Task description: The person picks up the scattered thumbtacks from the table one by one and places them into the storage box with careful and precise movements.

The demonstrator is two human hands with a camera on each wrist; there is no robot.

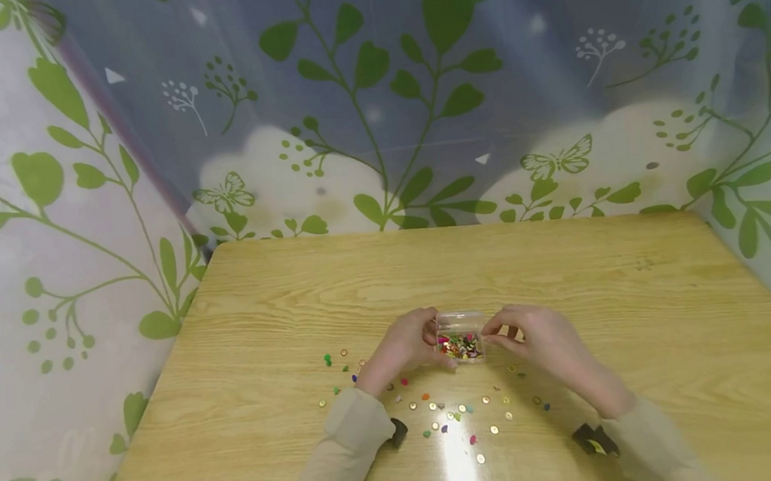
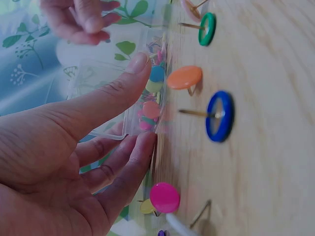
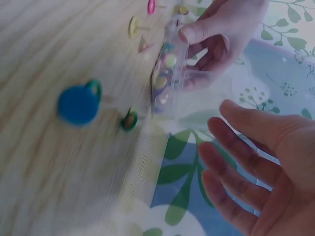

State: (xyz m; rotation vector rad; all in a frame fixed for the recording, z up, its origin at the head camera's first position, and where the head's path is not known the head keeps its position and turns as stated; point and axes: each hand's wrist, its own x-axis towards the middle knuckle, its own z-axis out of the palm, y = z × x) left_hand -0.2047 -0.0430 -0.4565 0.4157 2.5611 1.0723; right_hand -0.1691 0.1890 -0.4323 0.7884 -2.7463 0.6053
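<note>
A small clear plastic box (image 1: 463, 362) stands on the table with its hinged lid (image 1: 459, 315) raised at the back. Inside lies a pile of colourful thumbtacks (image 1: 460, 346). My left hand (image 1: 407, 341) grips the box from the left; its thumb (image 2: 118, 93) lies along the near side and the fingers curl behind. On the other side, my right hand (image 1: 536, 334) hovers with fingertips close to the box's right edge. Its fingers (image 3: 231, 182) are loosely spread in the right wrist view, and nothing shows between them.
Loose thumbtacks lie scattered around and in front of the box, including an orange one (image 2: 184, 77), a dark blue one (image 2: 220, 116) and a blue one (image 3: 78, 105). Some rest with points sticking up or sideways. A leaf-patterned curtain (image 1: 376, 120) borders the wooden table (image 1: 261, 303).
</note>
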